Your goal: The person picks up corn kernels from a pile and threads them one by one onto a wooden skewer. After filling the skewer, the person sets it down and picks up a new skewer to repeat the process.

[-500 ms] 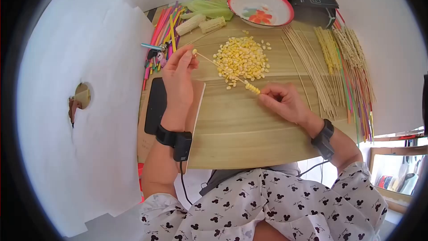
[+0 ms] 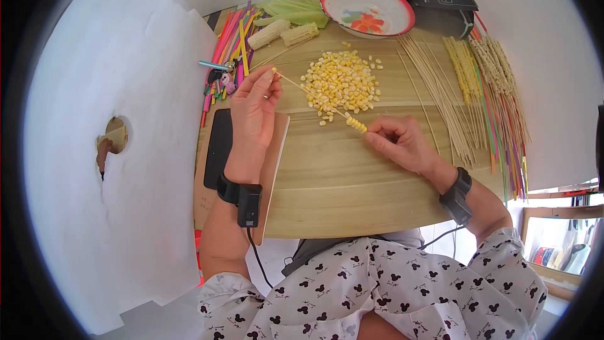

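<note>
A thin wooden skewer (image 2: 296,84) slants between my two hands above the table. My right hand (image 2: 404,143) pinches its lower right end, beside several yellow corn kernels (image 2: 355,124) threaded close together. At the skewer's upper left tip, my left hand (image 2: 251,112) is closed with thumb and finger on a single corn kernel (image 2: 274,70). Whether the tip has gone into that kernel is too small to tell. Behind the skewer lies a heap of loose corn kernels (image 2: 343,79) on the wooden table (image 2: 327,182).
Bare skewers (image 2: 434,91) and kernel-covered skewers (image 2: 462,69) lie right, beside colored sticks (image 2: 503,138). An enamel bowl (image 2: 352,0) and black box (image 2: 440,9) stand behind. Corncobs (image 2: 269,34), a green husk (image 2: 292,9), and a phone (image 2: 219,148) on a notebook (image 2: 277,157) are left.
My left hand has turned slightly at the wrist, its forearm shifting a little left, while its fingertips stay by the skewer tip. The right hand has hardly moved.
</note>
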Demonstrator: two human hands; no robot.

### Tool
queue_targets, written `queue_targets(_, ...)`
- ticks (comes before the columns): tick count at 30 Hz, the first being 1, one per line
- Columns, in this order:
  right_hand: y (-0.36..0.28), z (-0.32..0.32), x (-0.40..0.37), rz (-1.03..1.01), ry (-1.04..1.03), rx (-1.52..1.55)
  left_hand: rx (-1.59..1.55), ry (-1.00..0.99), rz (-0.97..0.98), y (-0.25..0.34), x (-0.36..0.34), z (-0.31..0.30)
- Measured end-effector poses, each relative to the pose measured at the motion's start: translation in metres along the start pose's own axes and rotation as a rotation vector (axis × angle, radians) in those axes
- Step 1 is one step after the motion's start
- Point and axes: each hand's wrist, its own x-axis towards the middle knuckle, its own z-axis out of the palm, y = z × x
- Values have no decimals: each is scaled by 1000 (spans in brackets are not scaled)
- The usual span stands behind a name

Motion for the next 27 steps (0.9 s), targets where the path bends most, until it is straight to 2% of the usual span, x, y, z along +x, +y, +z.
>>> queue_targets(6,0,0,0,-6,-2,5,-108,56,12,0,3,-5)
queue_targets(14,-1,0,0,-2,0,-1,-186,28,-82,-2,1,-2)
queue_targets(27,0,1,0,-1,5,-9,-225,-18,-93,-2,1,-6)
